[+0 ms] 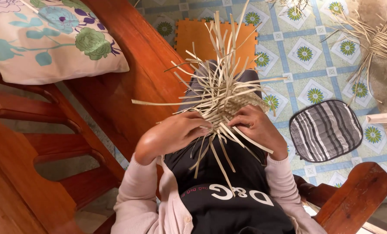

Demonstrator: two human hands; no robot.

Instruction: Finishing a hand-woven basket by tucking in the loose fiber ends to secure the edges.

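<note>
Head view, looking down at a seated person's lap. The half-woven piece of pale, flat straw strips (221, 93) rests over the knees at the centre of the picture, its loose ends fanning upward and sideways, with a few strips hanging down toward the black shirt. The left hand (176, 132) lies against the lower left edge of the straw piece, fingers curled in and pinching strips. The right hand (257, 125) lies against its lower right edge, fingers bent round other strips; the two hands nearly meet beneath the woven core. Behind the straw piece, on the patterned tile floor (304, 54), lies an orange foam puzzle mat (189, 37). To the right of the piece, well apart, lies a grey-and-black striped flat cushion (325, 130); further up and right lies a second bundle of loose straw strips (377, 41). To the left stands a red-brown wooden bench (128, 73) bearing a floral-printed pillow (50, 39).
</note>
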